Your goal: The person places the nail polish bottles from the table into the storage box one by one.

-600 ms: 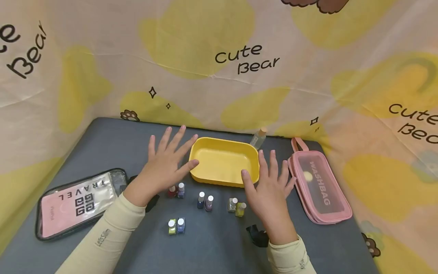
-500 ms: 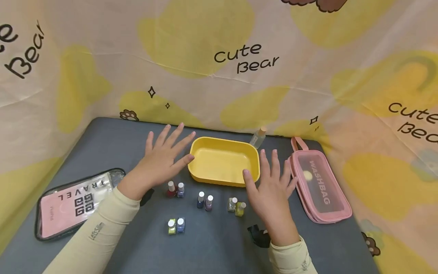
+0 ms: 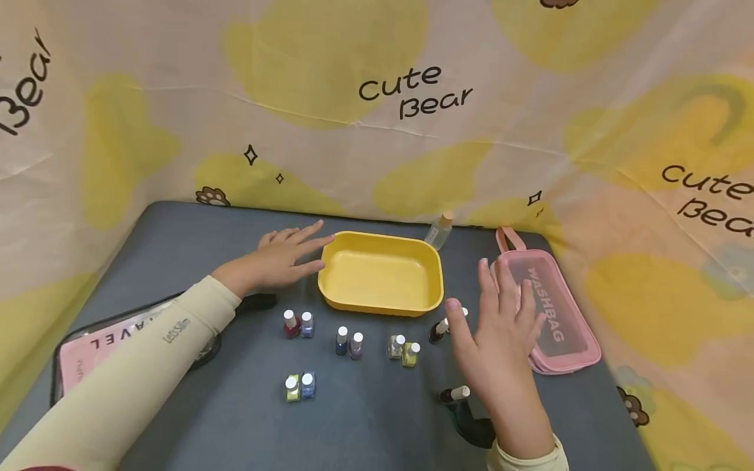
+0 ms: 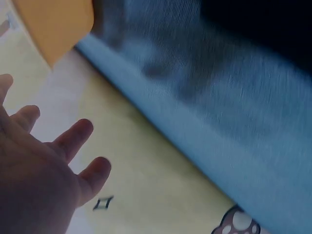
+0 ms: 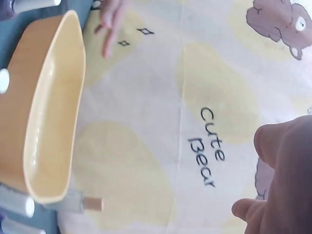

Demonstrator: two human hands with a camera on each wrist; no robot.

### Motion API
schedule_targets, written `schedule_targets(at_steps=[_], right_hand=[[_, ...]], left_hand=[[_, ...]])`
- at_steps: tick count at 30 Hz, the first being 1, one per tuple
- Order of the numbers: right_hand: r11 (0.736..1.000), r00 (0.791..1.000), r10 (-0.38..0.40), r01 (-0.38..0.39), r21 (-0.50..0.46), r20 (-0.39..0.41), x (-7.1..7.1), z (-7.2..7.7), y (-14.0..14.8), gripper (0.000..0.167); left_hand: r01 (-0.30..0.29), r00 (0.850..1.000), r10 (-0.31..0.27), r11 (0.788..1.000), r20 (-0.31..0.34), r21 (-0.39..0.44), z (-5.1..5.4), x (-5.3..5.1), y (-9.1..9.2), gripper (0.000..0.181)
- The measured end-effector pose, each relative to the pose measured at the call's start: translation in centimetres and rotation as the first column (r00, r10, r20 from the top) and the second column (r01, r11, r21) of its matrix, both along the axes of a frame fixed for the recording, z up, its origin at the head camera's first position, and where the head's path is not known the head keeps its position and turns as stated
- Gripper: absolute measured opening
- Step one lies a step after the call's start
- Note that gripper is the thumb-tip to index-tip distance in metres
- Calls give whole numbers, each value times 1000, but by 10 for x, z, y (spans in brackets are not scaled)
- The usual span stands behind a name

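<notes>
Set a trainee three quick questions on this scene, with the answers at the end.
1. Multiple choice. The left hand:
(a) makes a fist
(b) is open beside the tray
(c) lifts the tray off the table
2. True or false: the red polish is outside the tray.
3. Fill in the word: the pink bag is printed with ____.

Key: 1. (b). 2. True. 3. WASHBAG.
</notes>
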State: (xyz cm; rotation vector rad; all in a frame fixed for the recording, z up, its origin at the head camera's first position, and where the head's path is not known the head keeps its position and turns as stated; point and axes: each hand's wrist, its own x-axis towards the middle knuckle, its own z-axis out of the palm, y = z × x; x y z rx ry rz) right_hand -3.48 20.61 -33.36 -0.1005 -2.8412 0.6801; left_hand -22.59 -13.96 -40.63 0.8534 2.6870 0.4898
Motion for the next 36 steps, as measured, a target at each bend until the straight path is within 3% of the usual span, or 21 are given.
schedule_targets(at_steps=[5,9,19,29,36], right_hand=[[1000,1000,-14,14,15,-18,12,-1,12,78],[1000,999,-27,27,10,-25,23,-6,23,78],[997,994,-69,70,-17,80,42,-33,44,77],[993,998,-12,6,-115,-56,71,-75,42,65],[996,995,-19,10,-90,-99,79,-102,32,51]], left_hand=[[17,999,-17,1000,48,-8,-18,3,4,74],[4,998,-4,1000,65,1,-24,4,7,78],[14,995,-16,1000,94,25,-24,7,12,84],[21,994,-21,1000,112,1,-32,1,12,87],[31,994,-30,999,102,-12,-23,4,13,88]])
